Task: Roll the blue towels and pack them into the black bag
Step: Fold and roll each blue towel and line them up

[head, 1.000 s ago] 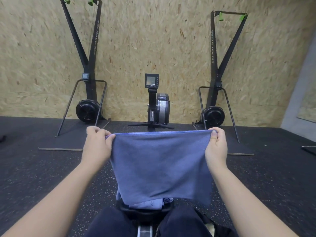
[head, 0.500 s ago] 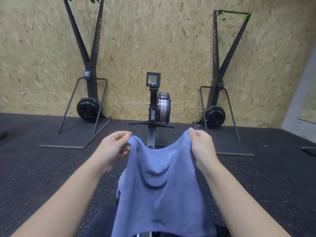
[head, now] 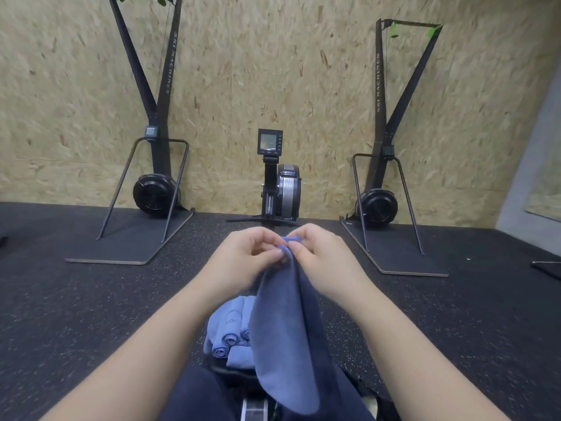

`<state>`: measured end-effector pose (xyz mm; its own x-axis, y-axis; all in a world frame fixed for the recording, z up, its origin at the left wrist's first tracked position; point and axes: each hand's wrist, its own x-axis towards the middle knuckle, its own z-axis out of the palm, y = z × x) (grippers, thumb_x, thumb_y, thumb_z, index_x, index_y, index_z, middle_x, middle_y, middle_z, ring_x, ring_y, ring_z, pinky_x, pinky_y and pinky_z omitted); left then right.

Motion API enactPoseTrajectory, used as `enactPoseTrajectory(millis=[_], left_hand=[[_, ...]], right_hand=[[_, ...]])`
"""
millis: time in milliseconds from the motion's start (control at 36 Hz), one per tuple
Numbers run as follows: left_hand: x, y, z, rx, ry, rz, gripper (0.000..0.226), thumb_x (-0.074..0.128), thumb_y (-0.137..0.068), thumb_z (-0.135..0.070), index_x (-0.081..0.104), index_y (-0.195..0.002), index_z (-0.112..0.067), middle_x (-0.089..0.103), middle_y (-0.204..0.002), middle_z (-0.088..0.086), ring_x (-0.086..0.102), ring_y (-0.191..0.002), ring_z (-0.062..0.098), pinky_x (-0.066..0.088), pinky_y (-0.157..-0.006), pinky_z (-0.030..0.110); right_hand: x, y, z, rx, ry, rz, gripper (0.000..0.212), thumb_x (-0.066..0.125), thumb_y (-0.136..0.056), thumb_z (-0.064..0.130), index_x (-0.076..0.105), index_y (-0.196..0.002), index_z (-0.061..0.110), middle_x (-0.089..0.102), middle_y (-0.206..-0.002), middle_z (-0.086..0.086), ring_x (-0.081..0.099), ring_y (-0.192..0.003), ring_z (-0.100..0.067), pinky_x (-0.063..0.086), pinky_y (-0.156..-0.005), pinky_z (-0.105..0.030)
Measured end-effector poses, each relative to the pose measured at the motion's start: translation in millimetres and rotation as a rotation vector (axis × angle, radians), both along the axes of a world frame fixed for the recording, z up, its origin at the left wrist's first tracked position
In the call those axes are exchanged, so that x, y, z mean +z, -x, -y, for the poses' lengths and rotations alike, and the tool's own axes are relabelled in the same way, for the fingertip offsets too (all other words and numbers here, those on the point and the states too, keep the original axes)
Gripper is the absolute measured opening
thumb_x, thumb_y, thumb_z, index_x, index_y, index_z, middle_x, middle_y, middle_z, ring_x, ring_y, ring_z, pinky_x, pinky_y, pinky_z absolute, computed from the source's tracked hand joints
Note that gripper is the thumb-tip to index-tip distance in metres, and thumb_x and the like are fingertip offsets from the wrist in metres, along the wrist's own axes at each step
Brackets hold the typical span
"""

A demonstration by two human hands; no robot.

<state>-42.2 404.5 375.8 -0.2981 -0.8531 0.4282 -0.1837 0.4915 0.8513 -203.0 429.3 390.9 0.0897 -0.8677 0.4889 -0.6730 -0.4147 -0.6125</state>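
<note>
A blue towel hangs folded in half lengthwise in front of me. My left hand and my right hand meet at its top, each pinching an upper corner, with the corners brought together. Below and left of the hanging towel lies a pile of lighter blue towels, some rolled, resting on a black seat. I cannot see the black bag.
A rowing machine stands straight ahead against the chipboard wall. Two ski machines stand left and right of it on flat bases. The floor is dark rubber. My knees in dark trousers fill the bottom edge.
My hands have come together from wide apart, so the towel went from stretched flat to folded in half, hanging narrow. The towel pile below came into sight.
</note>
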Motion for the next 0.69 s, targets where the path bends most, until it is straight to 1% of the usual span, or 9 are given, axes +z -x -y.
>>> enactPoseTrajectory(millis=[83, 139, 194, 250, 333, 417, 528, 611, 694], left_hand=[[-2, 3, -1, 0.121, 0.115, 0.087, 0.022, 0.068, -0.087, -0.01, 0.067, -0.077, -0.029, 0.07, -0.07, -0.01, 0.062, -0.066, 0.003, 0.051, -0.072, 0.03], [-2, 4, -2, 0.201, 0.243, 0.168, 0.026, 0.07, -0.085, -0.014, 0.064, -0.073, -0.037, 0.065, -0.074, -0.012, 0.057, -0.07, -0.003, 0.045, -0.073, 0.022], [-1, 4, -3, 0.225, 0.321, 0.186, 0.028, 0.072, -0.083, -0.015, 0.062, -0.073, -0.039, 0.057, -0.082, -0.01, 0.054, -0.078, -0.001, 0.04, -0.074, 0.017], [1, 4, -5, 0.224, 0.362, 0.198, 0.027, 0.072, -0.083, -0.015, 0.061, -0.074, -0.038, 0.055, -0.084, -0.011, 0.053, -0.081, 0.001, 0.039, -0.075, 0.016], [3, 5, -8, 0.258, 0.383, 0.235, 0.027, 0.071, -0.083, -0.018, 0.058, -0.074, -0.04, 0.06, -0.08, -0.014, 0.052, -0.081, 0.003, 0.038, -0.074, 0.017], [6, 5, -12, 0.275, 0.383, 0.233, 0.026, 0.074, -0.081, -0.019, 0.059, -0.072, -0.04, 0.061, -0.074, -0.017, 0.052, -0.08, 0.003, 0.037, -0.071, 0.013], [9, 4, -15, 0.283, 0.348, 0.19, 0.024, 0.078, -0.076, -0.021, 0.063, -0.068, -0.037, 0.063, -0.073, -0.013, 0.055, -0.077, 0.002, 0.037, -0.067, 0.012], [11, 4, -16, 0.286, 0.336, 0.181, 0.019, 0.079, -0.075, -0.022, 0.065, -0.067, -0.031, 0.066, -0.073, -0.011, 0.058, -0.074, 0.002, 0.039, -0.066, 0.015], [13, 5, -17, 0.301, 0.325, 0.175, 0.025, 0.081, -0.072, -0.023, 0.06, -0.062, -0.032, 0.065, -0.07, -0.012, 0.056, -0.071, -0.002, 0.037, -0.061, 0.011]], right_hand=[[-2, -1, -3, 0.033, -0.047, 0.01, 0.012, 0.051, -0.096, 0.022, 0.06, -0.097, 0.03, 0.067, -0.096, 0.013, 0.059, -0.092, -0.003, 0.042, -0.074, -0.013], [-3, -1, -3, 0.044, -0.056, 0.02, 0.013, 0.05, -0.097, 0.022, 0.06, -0.101, 0.028, 0.066, -0.1, 0.012, 0.058, -0.094, -0.003, 0.039, -0.072, -0.008], [-4, -1, -3, 0.05, -0.059, 0.052, 0.013, 0.05, -0.098, 0.022, 0.061, -0.103, 0.025, 0.066, -0.101, 0.012, 0.059, -0.095, -0.003, 0.038, -0.071, -0.006], [-6, -2, -3, 0.058, -0.063, 0.085, 0.011, 0.05, -0.098, 0.023, 0.06, -0.102, 0.026, 0.067, -0.1, 0.012, 0.06, -0.094, -0.001, 0.04, -0.071, -0.007], [-7, -3, -5, 0.068, -0.065, 0.113, 0.01, 0.05, -0.098, 0.024, 0.06, -0.1, 0.027, 0.067, -0.099, 0.013, 0.06, -0.094, 0.0, 0.042, -0.074, -0.009], [-7, -3, -5, 0.08, -0.073, 0.125, 0.011, 0.049, -0.098, 0.024, 0.058, -0.097, 0.03, 0.065, -0.098, 0.015, 0.06, -0.094, 0.0, 0.041, -0.073, -0.009], [-5, -3, -7, 0.114, -0.096, 0.145, 0.018, 0.048, -0.099, 0.024, 0.056, -0.088, 0.036, 0.064, -0.095, 0.018, 0.058, -0.091, 0.008, 0.04, -0.07, -0.007], [-5, -3, -8, 0.132, -0.108, 0.164, 0.019, 0.047, -0.1, 0.024, 0.057, -0.089, 0.036, 0.065, -0.096, 0.016, 0.059, -0.093, 0.005, 0.043, -0.076, -0.014], [-5, -2, -8, 0.141, -0.112, 0.166, 0.019, 0.045, -0.1, 0.023, 0.059, -0.092, 0.034, 0.066, -0.1, 0.014, 0.059, -0.097, 0.001, 0.046, -0.085, -0.022]])
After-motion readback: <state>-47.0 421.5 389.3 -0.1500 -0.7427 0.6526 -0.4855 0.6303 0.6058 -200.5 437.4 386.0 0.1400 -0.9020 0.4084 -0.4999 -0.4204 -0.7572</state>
